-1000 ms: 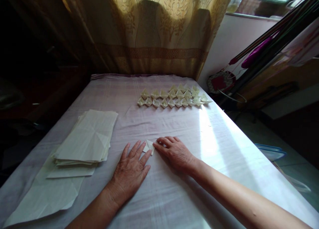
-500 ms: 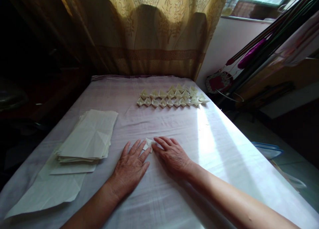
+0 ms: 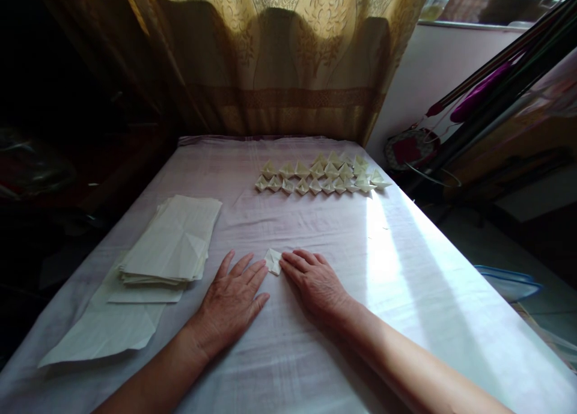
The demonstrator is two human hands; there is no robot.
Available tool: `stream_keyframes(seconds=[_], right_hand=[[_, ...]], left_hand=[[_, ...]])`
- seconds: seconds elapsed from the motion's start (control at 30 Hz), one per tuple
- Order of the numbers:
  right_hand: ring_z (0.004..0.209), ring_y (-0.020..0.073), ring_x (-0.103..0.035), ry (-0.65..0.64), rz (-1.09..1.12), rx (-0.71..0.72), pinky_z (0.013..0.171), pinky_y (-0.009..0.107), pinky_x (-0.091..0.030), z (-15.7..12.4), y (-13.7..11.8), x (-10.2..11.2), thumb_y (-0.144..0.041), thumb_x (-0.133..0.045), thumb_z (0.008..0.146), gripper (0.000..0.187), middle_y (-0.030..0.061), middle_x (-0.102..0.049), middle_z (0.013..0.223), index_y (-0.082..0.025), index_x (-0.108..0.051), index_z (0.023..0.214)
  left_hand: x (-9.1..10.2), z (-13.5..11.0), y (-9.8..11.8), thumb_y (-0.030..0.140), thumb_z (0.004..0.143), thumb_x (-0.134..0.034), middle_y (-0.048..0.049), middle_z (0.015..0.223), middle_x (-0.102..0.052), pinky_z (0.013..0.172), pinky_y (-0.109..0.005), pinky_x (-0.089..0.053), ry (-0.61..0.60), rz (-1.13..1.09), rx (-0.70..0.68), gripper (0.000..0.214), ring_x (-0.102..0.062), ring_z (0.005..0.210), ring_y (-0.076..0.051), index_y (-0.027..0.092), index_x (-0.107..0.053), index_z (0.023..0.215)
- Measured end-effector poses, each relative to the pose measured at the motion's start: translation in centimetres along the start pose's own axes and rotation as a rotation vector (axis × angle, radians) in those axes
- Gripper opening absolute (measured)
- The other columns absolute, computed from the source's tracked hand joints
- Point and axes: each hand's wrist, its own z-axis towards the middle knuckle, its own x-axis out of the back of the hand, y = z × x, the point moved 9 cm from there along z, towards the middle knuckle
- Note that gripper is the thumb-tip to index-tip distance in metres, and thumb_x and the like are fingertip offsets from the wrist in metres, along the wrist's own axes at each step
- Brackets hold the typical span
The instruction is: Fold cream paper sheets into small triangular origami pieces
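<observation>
A small folded piece of whitish paper (image 3: 273,261) lies flat on the cloth-covered table (image 3: 252,366) between my hands. My left hand (image 3: 234,297) rests palm down with its fingers spread, the fingertips at the paper's left edge. On the other side, my right hand (image 3: 315,282) lies flat, its outstretched fingertips touching the paper's right edge. Neither hand grips it. Left of my left hand stands a stack of pale paper sheets (image 3: 169,246), and a longer creased sheet (image 3: 103,333) sticks out from under it.
Several folded paper boat-like pieces (image 3: 315,176) stand in rows near the table's far right edge. Behind the table hangs a gold patterned curtain (image 3: 288,59). At the right are a bag (image 3: 410,149) and a blue-rimmed container (image 3: 507,282), beyond the table edge.
My left fingers have drawn back from over the folded paper, so more of it shows. My right fingers have straightened and come closer together. The whole view has shifted slightly.
</observation>
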Motion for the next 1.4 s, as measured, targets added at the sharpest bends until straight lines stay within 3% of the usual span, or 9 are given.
stream_keyframes(seconds=[0.27,0.5,0.67,0.87,1.1,1.27,1.4], right_hand=[[0.125,0.0258,-0.046,0.029,0.022,-0.028,0.096,0.039,-0.038,-0.1,-0.4,0.3,-0.017,-0.047,0.096,0.044,0.0078,-0.055,0.141,-0.026,-0.052,0.139],[0.102,0.0235,-0.054,0.005,-0.035,0.025,0.084,0.035,-0.038,1.6,-0.8,1.2,-0.026,-0.053,0.097,0.021,0.0078,-0.064,0.115,-0.025,-0.065,0.115],[0.098,0.0232,-0.053,0.001,-0.098,0.062,0.082,0.035,-0.036,2.1,-0.9,1.3,-0.026,-0.050,0.099,0.024,0.0078,-0.063,0.113,-0.025,-0.061,0.120],[0.093,0.0241,-0.053,-0.023,-0.133,-0.021,0.076,0.035,-0.035,3.6,-0.7,0.9,-0.028,-0.049,0.099,0.023,0.0081,-0.063,0.101,-0.025,-0.061,0.119],[0.094,0.0237,-0.053,-0.014,-0.129,-0.070,0.077,0.034,-0.035,4.3,-0.2,0.6,-0.031,-0.054,0.097,0.021,0.0074,-0.061,0.102,-0.028,-0.062,0.116],[0.096,0.0222,-0.053,0.065,-0.030,-0.170,0.080,0.033,-0.036,3.5,0.6,0.5,-0.027,-0.055,0.096,0.027,0.0063,-0.063,0.106,-0.030,-0.063,0.122],[0.094,0.0217,-0.053,0.155,0.033,-0.230,0.082,0.032,-0.038,2.8,1.2,0.4,-0.020,-0.056,0.094,0.023,0.0059,-0.065,0.106,-0.025,-0.068,0.113]], left_hand=[[-0.1,0.7,1.1,0.040,0.094,-0.055,-0.0029,0.126,-0.067,0.121,-0.046,-0.011,0.035,0.080,-0.012,0.039,-0.056,0.120,-0.022,0.025,-0.060,0.130],[-0.3,1.1,2.4,0.040,0.092,-0.059,-0.0080,0.123,-0.068,0.116,-0.047,-0.022,0.029,0.163,-0.009,0.038,-0.057,0.119,-0.025,0.018,-0.065,0.122],[-0.5,0.6,2.6,0.040,0.094,-0.055,-0.0075,0.124,-0.068,0.115,-0.046,-0.024,0.073,0.163,-0.005,0.038,-0.057,0.118,-0.025,0.019,-0.063,0.125],[-0.6,0.5,2.4,0.040,0.095,-0.053,-0.0085,0.126,-0.067,0.116,-0.046,-0.024,0.075,0.150,-0.029,0.039,-0.057,0.119,-0.025,0.019,-0.062,0.127],[-1.0,0.6,1.8,0.042,0.096,-0.050,-0.0066,0.131,-0.064,0.116,-0.046,-0.025,0.067,0.115,0.013,0.040,-0.055,0.124,-0.024,0.021,-0.060,0.129],[-1.4,0.3,1.0,0.042,0.097,-0.049,-0.0047,0.137,-0.061,0.116,-0.045,-0.024,0.089,0.060,0.039,0.038,-0.051,0.129,-0.024,0.025,-0.060,0.129],[-1.3,0.2,0.9,0.038,0.097,-0.048,-0.0035,0.135,-0.062,0.117,-0.046,-0.022,0.103,0.023,0.039,0.035,-0.049,0.130,-0.024,0.025,-0.061,0.127]])
